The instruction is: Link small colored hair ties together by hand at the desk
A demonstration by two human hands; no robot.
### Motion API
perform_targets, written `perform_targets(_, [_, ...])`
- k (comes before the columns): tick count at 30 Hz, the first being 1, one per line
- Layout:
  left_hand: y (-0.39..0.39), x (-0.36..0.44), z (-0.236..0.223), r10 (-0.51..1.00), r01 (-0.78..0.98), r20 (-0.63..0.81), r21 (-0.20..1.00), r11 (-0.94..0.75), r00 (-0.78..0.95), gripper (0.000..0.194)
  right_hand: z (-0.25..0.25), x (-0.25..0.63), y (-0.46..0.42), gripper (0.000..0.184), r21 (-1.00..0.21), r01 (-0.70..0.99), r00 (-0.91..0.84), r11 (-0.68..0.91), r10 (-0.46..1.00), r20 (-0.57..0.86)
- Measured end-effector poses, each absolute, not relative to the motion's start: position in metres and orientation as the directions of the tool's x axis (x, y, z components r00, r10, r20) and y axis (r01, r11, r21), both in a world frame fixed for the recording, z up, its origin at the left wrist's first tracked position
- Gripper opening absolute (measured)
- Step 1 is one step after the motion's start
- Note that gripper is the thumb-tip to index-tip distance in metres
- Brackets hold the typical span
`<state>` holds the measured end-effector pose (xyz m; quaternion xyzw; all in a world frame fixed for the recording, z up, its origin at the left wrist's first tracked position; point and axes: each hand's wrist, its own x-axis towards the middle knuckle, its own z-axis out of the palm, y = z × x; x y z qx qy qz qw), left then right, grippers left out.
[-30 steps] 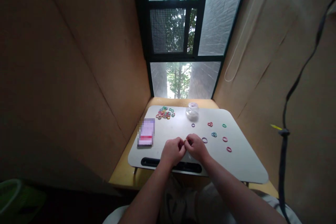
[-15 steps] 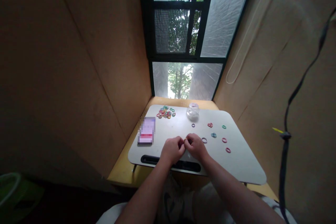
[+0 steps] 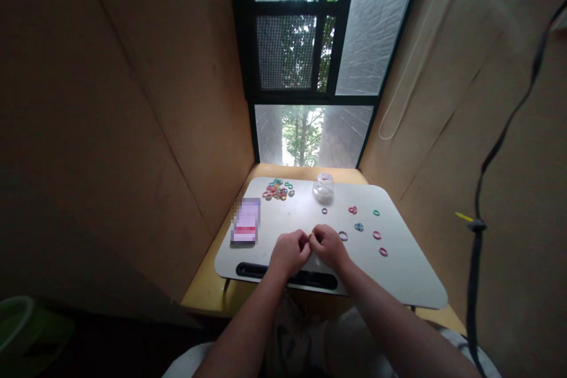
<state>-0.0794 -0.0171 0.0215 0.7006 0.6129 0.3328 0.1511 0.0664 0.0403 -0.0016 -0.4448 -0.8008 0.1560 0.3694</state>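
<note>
My left hand (image 3: pixel 290 254) and my right hand (image 3: pixel 328 246) meet over the near middle of a white lap table (image 3: pixel 411 277), fingers curled and pinched together. Something tiny sits between the fingertips; I cannot make out what it is. A heap of small coloured rings (image 3: pixel 277 189) lies at the far left of the table. Several single rings are spread to the right of my hands: a purple one (image 3: pixel 343 235) closest, a blue one (image 3: pixel 358 227), red ones (image 3: pixel 353 209) and pink ones (image 3: pixel 383 251).
A phone (image 3: pixel 246 220) with a lit screen lies left of my hands. A small clear jar (image 3: pixel 323 186) stands at the far middle. Cardboard walls close in both sides, a window stands behind, and a black cable (image 3: pixel 476 230) hangs at the right.
None beyond a small shift of the view; both hands stay pinched together at the same spot on the table.
</note>
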Motion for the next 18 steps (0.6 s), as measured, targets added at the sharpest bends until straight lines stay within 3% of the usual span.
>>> perform_targets(18, [-0.0185,-0.0796,0.0229,0.956,0.759,0.29,0.616,-0.21,0.029,0.014,-0.0027,0.0666,0.0409,0.017,-0.571,0.604,-0.326,0.556,0.826,0.459])
